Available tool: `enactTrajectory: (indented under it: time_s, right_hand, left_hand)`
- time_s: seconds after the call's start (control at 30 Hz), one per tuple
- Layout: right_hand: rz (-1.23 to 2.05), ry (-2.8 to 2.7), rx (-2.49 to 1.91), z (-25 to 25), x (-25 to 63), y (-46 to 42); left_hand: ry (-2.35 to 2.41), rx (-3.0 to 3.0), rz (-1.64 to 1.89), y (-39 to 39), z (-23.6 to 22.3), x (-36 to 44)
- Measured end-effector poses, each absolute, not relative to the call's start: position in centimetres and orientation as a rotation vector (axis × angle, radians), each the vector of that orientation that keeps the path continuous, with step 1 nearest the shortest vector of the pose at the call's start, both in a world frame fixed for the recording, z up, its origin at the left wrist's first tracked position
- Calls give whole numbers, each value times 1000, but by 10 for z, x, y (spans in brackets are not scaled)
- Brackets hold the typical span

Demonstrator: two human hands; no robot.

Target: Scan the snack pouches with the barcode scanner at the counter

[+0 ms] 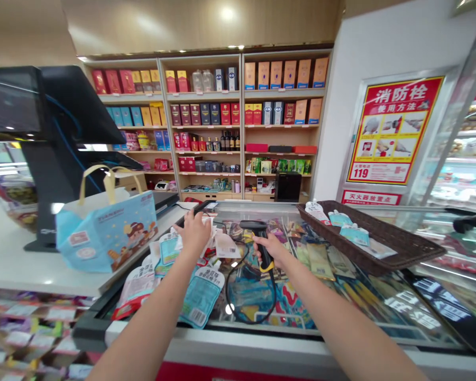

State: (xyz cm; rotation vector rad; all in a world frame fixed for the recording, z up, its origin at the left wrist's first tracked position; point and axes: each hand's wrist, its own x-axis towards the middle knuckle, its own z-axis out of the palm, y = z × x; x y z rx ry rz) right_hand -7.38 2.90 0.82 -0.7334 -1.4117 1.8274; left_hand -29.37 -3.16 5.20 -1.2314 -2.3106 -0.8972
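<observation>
My right hand [270,247] is wrapped round the grip of a black and yellow barcode scanner [254,226], above the glass lid of a chest freezer. The scanner's black cord [227,288] loops down over the glass. Fingers apart, my left hand [196,228] is over a heap of spouted pouches on the left of the lid; whether it touches any is not clear. A blue pouch [201,296] lies nearest me, beside a white and red pouch [137,286]. Between my hands sits a pale packet with a barcode [227,246].
A brown wicker tray [404,248] holding several pouches rests on the lid's right side. On the left counter [8,264] stand a blue paper bag [107,227] and a black checkout terminal [47,174]. Shelves of boxed goods [206,114] line the back wall.
</observation>
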Motion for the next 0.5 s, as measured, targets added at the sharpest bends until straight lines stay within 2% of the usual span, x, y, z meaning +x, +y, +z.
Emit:
enactTrajectory:
  time_s: [0.13, 0.33, 0.4, 0.5]
  right_hand:
    - [1778, -1382, -777, 5, -44, 43]
    - [1624, -1336, -819, 0, 23, 61]
    - [1572, -1317, -815, 2, 43, 66]
    - [1509, -1296, -767, 12, 67, 73]
  left_hand:
    - [-2223, -1425, -929, -3, 58, -246]
    - [-2096, -1887, -1090, 64, 37, -155]
    - [-2030, -2079, -1234, 91, 32, -124]
    - [-1931, -2259, -1657, 133, 35, -78]
